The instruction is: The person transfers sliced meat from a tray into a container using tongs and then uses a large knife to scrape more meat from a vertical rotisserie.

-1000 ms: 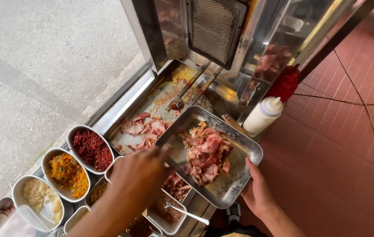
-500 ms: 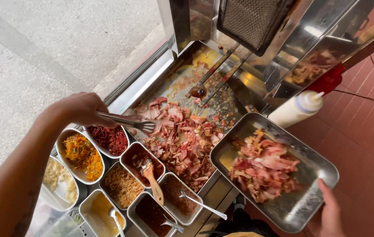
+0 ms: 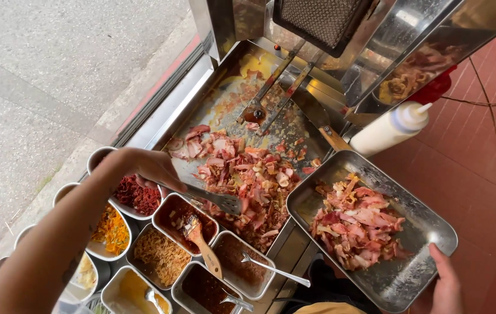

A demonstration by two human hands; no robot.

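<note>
From the head camera we look straight down on a steel counter. Our left hand (image 3: pixel 149 168) is wrapped tight around the handle of a pair of metal tongs (image 3: pixel 216 200), whose toothed tips reach out to the right of the fist and rest at the near edge of a heap of chopped meat (image 3: pixel 248 180) spread on the flat griddle tray (image 3: pixel 213 104); whether the tips have any meat nipped between them we cannot tell. The meat heap thus lies just beyond and to the right of that grip, touching the tong ends but not the hand. Our right hand (image 3: pixel 445 285) clasps the near right corner of a rectangular steel pan (image 3: pixel 419 218), thumb over the rim, and the pan is held beside the griddle, tilted a little. A second pile of sliced meat (image 3: pixel 355 227) sits in the middle of the pan, well apart from the fingers that hold it. Below the left forearm stand small steel containers of toppings: a round one with red shreds (image 3: pixel 134 195), one with orange shreds (image 3: pixel 111 229), and square ones with sauces, one bearing a wooden spoon (image 3: pixel 201 241). A white squeeze bottle (image 3: pixel 390 128) lies behind the pan.
</note>
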